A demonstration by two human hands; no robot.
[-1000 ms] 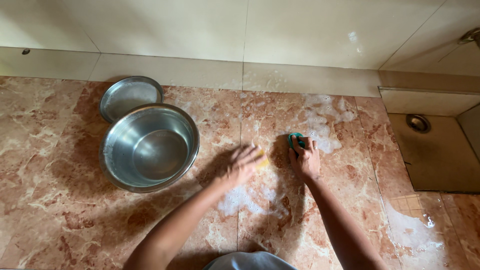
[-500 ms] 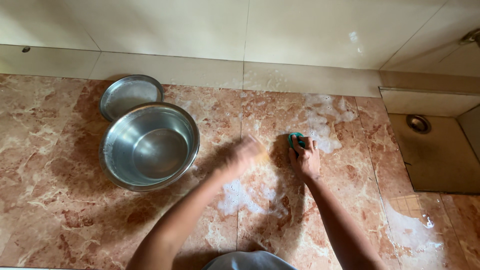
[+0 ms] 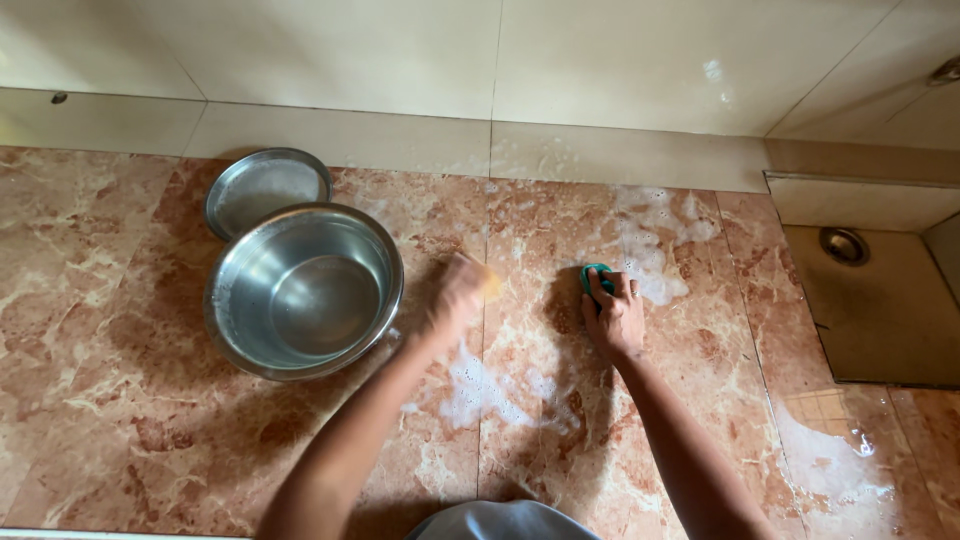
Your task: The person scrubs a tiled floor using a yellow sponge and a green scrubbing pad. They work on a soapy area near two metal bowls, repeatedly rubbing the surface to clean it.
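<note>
The left hand (image 3: 462,292) lies on the wet marble floor (image 3: 120,260), fingers curled down over a yellow sponge (image 3: 492,284), of which only a sliver shows past the fingertips. The hand is blurred, so the grip seems closed on the sponge, though the exact finger spread is hard to make out. Just to the left of those fingers stands a steel bowl (image 3: 303,291), its rim near the hand but not touching it, and beyond the bowl lies a smaller steel plate (image 3: 262,189), partly tucked under it.

The right hand (image 3: 613,317) presses flat on the floor, fingers close together and wrapped over a green scrubber (image 3: 593,275) that peeks out ahead of the fingertips. White foam (image 3: 650,240) spreads just beyond and to the right of those fingers, and more suds (image 3: 480,385) lie on the tiles between the two forearms. Well off to the right sits a sunken drain (image 3: 843,245).
</note>
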